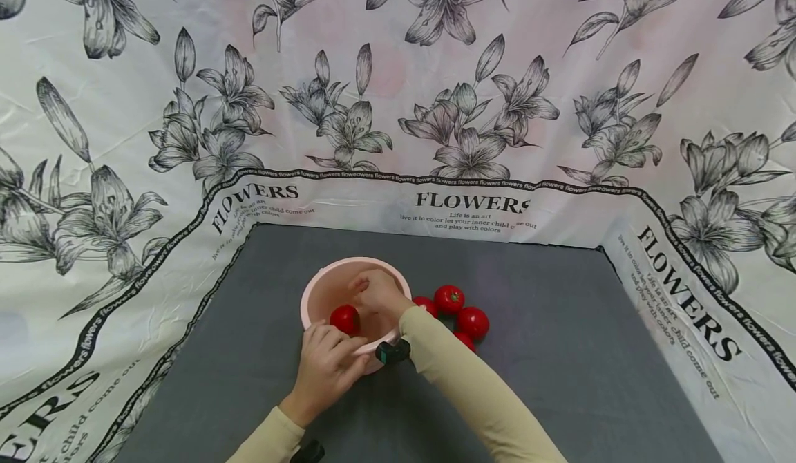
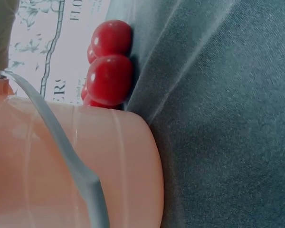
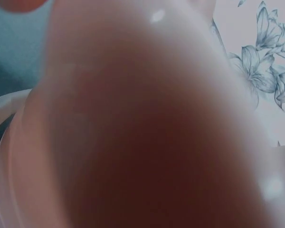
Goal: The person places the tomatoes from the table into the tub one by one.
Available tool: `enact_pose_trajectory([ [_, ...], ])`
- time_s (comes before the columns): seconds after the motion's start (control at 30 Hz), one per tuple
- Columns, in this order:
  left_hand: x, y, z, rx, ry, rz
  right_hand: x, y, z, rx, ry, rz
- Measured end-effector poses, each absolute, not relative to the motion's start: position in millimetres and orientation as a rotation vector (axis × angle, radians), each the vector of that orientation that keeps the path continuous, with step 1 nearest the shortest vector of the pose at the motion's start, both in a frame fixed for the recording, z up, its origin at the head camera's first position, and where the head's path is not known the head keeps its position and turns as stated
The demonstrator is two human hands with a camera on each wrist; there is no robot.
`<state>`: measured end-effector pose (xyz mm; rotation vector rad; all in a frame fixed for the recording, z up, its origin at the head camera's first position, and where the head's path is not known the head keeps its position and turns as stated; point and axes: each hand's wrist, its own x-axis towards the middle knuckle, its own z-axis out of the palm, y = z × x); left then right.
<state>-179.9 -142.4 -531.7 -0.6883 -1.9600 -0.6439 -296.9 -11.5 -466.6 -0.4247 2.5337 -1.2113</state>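
Note:
A pink bucket stands on the grey tabletop, one red tomato visible inside it. My left hand grips the near left rim, fingertips over the edge and thumb along the outside. Over the far right rim reaches my right hand, inside the bucket above and right of that tomato. Its fingers bend loosely, and no tomato shows between them; its underside is hidden. In the left wrist view the bucket's side fills the lower left, crossed by a pale handle. A blurred close shape covers most of the right wrist view.
Several tomatoes sit close together just right of the bucket, partly behind the right sleeve. White flower-printed cloth rises around the grey tabletop at the back and sides.

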Motion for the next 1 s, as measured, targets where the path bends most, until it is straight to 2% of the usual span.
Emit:
enact_pose_trajectory([
  [0.33, -184.1, -138.9, -534.3, -0.715, -1.892, -0.635, -298.6, -7.5, -466.2, -0.392, 2.547, -1.232],
  [0.57, -188.3, -140.6, -538.1, -0.722, -1.849, -0.655, -291.0, 11.1, -448.6, -0.445, 2.391, -1.462],
  [0.73, -189.8, -138.0, -540.2, -0.723, -1.832, -0.672, -282.7, 58.5, -419.6, -0.396, 2.298, -1.696],
  [1.0, -188.4, -138.8, -540.2, -0.702, -1.818, -0.687, -278.2, 181.4, -395.6, -0.162, 2.417, -1.848],
])
